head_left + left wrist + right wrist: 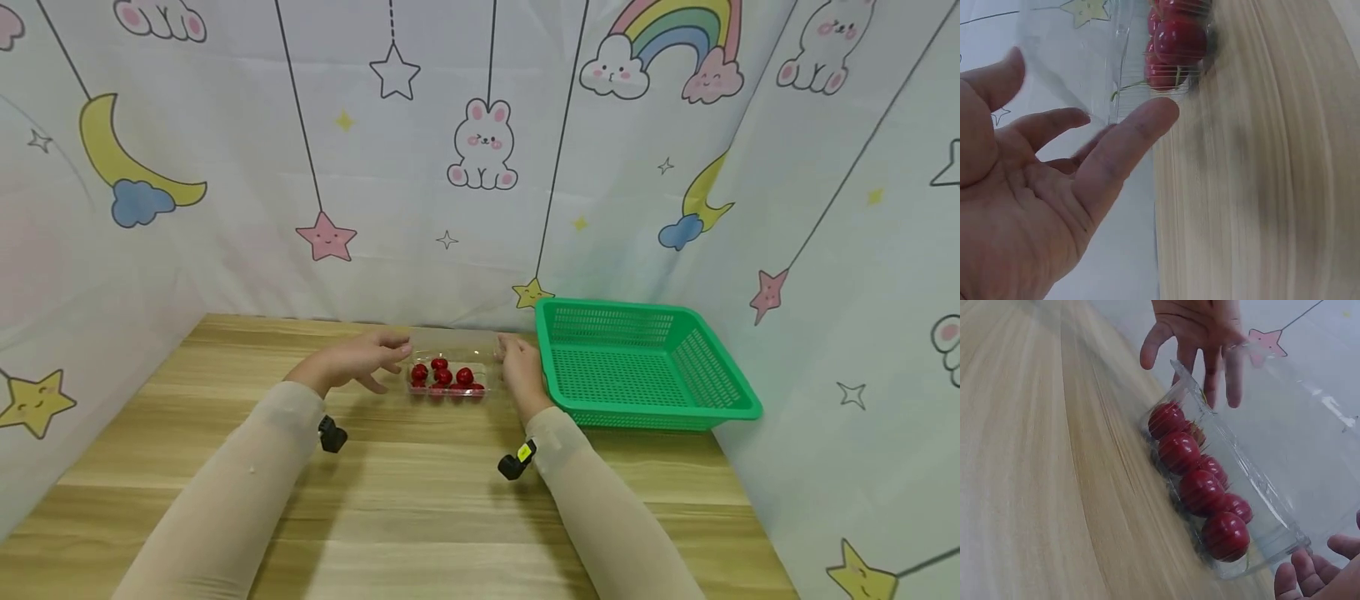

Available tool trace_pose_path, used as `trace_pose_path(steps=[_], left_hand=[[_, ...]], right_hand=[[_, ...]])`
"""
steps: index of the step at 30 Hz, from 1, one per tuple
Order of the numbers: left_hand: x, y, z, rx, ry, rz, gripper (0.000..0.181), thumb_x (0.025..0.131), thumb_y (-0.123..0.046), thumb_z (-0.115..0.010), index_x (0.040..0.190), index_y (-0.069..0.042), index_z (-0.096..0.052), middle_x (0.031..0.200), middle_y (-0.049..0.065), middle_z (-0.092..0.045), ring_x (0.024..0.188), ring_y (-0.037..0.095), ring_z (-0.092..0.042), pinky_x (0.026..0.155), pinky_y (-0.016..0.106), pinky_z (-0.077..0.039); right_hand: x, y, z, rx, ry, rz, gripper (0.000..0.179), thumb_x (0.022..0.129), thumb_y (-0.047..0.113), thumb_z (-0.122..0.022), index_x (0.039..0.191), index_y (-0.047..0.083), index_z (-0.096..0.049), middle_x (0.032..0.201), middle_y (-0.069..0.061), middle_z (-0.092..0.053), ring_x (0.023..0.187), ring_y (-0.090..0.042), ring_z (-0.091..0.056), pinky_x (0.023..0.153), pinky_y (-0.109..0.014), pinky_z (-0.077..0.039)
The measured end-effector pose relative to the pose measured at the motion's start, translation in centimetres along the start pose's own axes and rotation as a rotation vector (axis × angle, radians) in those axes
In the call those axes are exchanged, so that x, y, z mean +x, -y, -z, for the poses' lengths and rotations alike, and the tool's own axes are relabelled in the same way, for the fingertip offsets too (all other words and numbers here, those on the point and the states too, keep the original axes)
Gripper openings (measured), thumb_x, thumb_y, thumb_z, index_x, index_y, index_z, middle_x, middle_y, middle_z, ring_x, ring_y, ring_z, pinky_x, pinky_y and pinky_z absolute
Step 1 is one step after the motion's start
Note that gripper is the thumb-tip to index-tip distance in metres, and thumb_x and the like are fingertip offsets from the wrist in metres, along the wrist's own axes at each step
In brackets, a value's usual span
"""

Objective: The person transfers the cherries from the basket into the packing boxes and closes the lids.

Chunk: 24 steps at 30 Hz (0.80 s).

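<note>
A clear plastic clamshell box (491, 379) stands on the table with several red cherries (443, 377) inside, some with green stems. Its transparent lid (453, 340) is raised at the back. My left hand (356, 358) is at the box's left end with fingers and thumb spread, holding nothing. In the left wrist view, the thumb (1125, 150) points towards the cherries. At the right end is my right hand (522, 373), its loosely bent fingers (1305, 575) by the box's corner; whether they touch it is hard to tell.
A green plastic basket (735, 410) with perforated walls stands on the right, close beside my right hand. Behind the wooden table (405, 500) hangs a white cloth (420, 167) printed with stars, moons and rabbits. It also rises along both sides.
</note>
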<state>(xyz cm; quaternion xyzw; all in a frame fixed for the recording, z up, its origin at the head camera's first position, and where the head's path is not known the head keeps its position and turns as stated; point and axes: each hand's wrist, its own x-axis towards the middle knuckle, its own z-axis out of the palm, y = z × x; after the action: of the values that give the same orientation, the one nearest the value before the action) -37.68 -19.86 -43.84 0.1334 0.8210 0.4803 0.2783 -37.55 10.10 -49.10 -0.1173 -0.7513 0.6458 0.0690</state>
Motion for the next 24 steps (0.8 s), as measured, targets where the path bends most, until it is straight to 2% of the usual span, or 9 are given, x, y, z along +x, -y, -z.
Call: trace_pose_path(steps=[3,5,9,12,13,15,19,21,24], left_hand=[[-0.1,0.2,-0.2,-0.001,0.019,0.028,0.079,0.121,-0.025,-0.056,0.184,-0.010,-0.011,0.185,0.032,-0.024,0.159,0.052,-0.049,0.108,0.056,-0.067],[0.0,0.3,-0.4,-0.007,0.019,0.042,0.086,0.117,-0.018,-0.062,0.185,-0.013,-0.009,0.181,0.033,-0.030,0.154,0.049,-0.056,0.106,0.054,-0.068],[0.2,0.5,-0.7,0.014,0.000,0.054,0.093,0.113,-0.015,-0.066,0.185,-0.015,-0.007,0.160,0.032,-0.055,0.136,0.043,-0.071,0.095,0.051,-0.071],[0.4,0.5,-0.9,0.008,-0.017,0.080,0.094,0.113,-0.014,-0.065,0.186,-0.018,-0.005,0.138,0.030,-0.070,0.114,0.039,-0.079,0.087,0.049,-0.073],[0.4,0.4,-1.0,0.000,-0.019,0.087,0.094,0.113,-0.012,-0.063,0.186,-0.019,-0.004,0.132,0.030,-0.072,0.107,0.037,-0.080,0.085,0.049,-0.073],[0.5,0.3,-1.1,-0.020,-0.028,0.103,0.094,0.113,-0.011,-0.062,0.186,-0.020,-0.002,0.124,0.029,-0.076,0.095,0.035,-0.081,0.082,0.049,-0.073],[0.6,0.1,-1.3,-0.037,-0.060,0.124,0.093,0.113,-0.008,-0.060,0.186,-0.020,-0.004,0.117,0.027,-0.076,0.082,0.029,-0.079,0.078,0.045,-0.073],[0.7,0.0,-1.3,-0.048,-0.079,0.137,0.093,0.112,-0.006,-0.060,0.186,-0.021,-0.005,0.113,0.026,-0.076,0.079,0.026,-0.077,0.075,0.042,-0.072],[0.8,-0.1,-1.4,-0.057,-0.099,0.146,0.092,0.112,-0.005,-0.059,0.186,-0.022,-0.006,0.108,0.023,-0.076,0.074,0.023,-0.074,0.071,0.039,-0.071]], right_hand=[[-0.1,-0.1,0.0,0.023,0.006,-0.014,0.044,0.115,0.027,-0.055,0.144,0.003,-0.078,0.143,-0.021,-0.077,0.092,-0.025,-0.069,0.073,-0.027,-0.056],[-0.2,-0.3,0.1,0.023,0.025,-0.020,0.043,0.114,0.023,-0.056,0.147,0.003,-0.076,0.147,-0.021,-0.075,0.092,-0.022,-0.068,0.074,-0.027,-0.055],[-0.4,-0.7,0.1,-0.025,0.066,0.006,0.045,0.113,0.013,-0.057,0.156,0.006,-0.070,0.157,-0.019,-0.070,0.110,-0.028,-0.074,0.086,-0.033,-0.061],[-0.4,-1.0,0.1,-0.070,0.073,0.042,0.045,0.113,0.009,-0.059,0.156,0.004,-0.069,0.155,-0.020,-0.071,0.122,-0.029,-0.075,0.094,-0.035,-0.065],[-0.4,-1.1,0.1,-0.085,0.070,0.051,0.044,0.112,0.008,-0.060,0.155,0.002,-0.069,0.152,-0.021,-0.072,0.118,-0.029,-0.076,0.092,-0.034,-0.065],[-0.5,-1.1,0.2,-0.103,0.070,0.045,0.043,0.112,0.009,-0.060,0.152,0.000,-0.070,0.139,-0.021,-0.076,0.099,-0.023,-0.075,0.079,-0.030,-0.064],[-0.8,-1.1,0.3,-0.129,0.113,0.000,0.042,0.115,0.014,-0.055,0.153,0.000,-0.068,0.097,-0.012,-0.074,0.065,-0.013,-0.060,0.056,-0.024,-0.053],[-0.9,-1.0,0.5,-0.132,0.154,-0.023,0.045,0.117,0.016,-0.052,0.157,0.001,-0.065,0.086,-0.007,-0.068,0.060,-0.013,-0.057,0.053,-0.025,-0.051],[-1.0,-0.8,0.6,-0.129,0.203,-0.045,0.050,0.116,0.016,-0.047,0.163,0.004,-0.060,0.081,-0.005,-0.065,0.059,-0.014,-0.058,0.052,-0.026,-0.052]])
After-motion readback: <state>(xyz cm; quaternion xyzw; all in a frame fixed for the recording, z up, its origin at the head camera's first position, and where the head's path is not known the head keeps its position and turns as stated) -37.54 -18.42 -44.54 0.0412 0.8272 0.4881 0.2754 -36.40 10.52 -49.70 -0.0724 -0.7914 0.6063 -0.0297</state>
